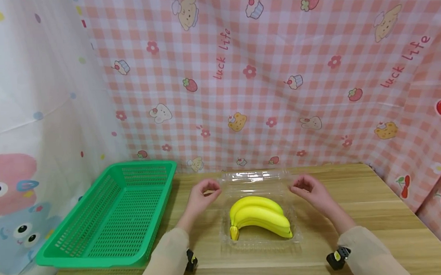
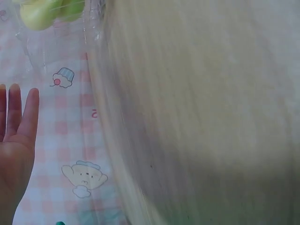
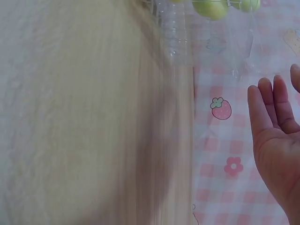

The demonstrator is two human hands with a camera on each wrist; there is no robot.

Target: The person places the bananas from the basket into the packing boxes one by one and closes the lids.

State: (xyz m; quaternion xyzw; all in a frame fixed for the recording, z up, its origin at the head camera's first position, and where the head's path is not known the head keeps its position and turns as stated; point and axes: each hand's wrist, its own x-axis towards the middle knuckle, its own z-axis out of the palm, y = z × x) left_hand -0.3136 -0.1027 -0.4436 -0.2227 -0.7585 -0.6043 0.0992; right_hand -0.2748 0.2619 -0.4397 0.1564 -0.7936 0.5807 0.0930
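Note:
A bunch of yellow bananas (image 1: 261, 214) lies in the base of a clear plastic clamshell box (image 1: 260, 244) on the table. The lid (image 1: 255, 178) stands open along the far side. My left hand (image 1: 205, 193) pinches at the lid's left edge, thumb and forefinger meeting there. At the opposite edge my right hand (image 1: 311, 191) pinches in the same way. Both wrist views show the outer fingers held straight out, while the pinch lies out of frame. Part of the clear box (image 2: 93, 28) shows at the top of the left wrist view.
A green plastic basket (image 1: 145, 239) with slotted walls stands to the left on the wooden table (image 1: 355, 181). Behind the table hangs a pink checked curtain (image 1: 278, 102), and a pale printed curtain (image 1: 57, 120) hangs on the left.

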